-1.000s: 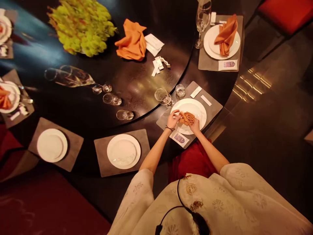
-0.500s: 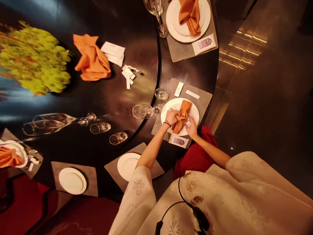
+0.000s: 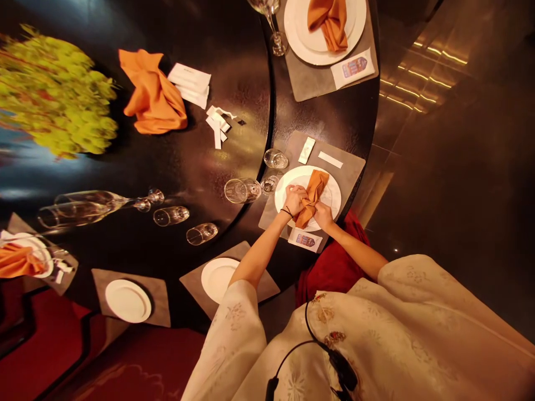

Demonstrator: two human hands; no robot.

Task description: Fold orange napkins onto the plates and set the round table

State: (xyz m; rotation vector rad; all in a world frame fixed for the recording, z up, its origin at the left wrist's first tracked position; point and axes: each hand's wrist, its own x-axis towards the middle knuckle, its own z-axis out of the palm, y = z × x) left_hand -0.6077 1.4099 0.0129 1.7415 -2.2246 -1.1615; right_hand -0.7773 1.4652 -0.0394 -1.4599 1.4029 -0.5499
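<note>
An orange cloth napkin (image 3: 312,196) lies gathered into a long fold on a white plate (image 3: 333,199). My left hand (image 3: 295,200), with a dark thread bracelet at the wrist, pinches the napkin's left side. My right hand (image 3: 323,216) grips its lower part, close to my left hand. The plate rests on a grey placemat (image 3: 353,172). A printed white card (image 3: 305,240) lies just below the plate, near my wrists. The napkin's lower end is partly hidden by my fingers.
Several drinking glasses (image 3: 242,190) lie on their sides left of the plate. A black round table carries another crumpled orange napkin (image 3: 152,92), white paper pieces and yellow-green flowers. Other plates stand on placemats. A red cloth hangs below the table edge.
The napkin has changed from a small pleated bundle to a longer fold. My hands have drawn closer around it. The whole view has swung, moving the table and settings.
</note>
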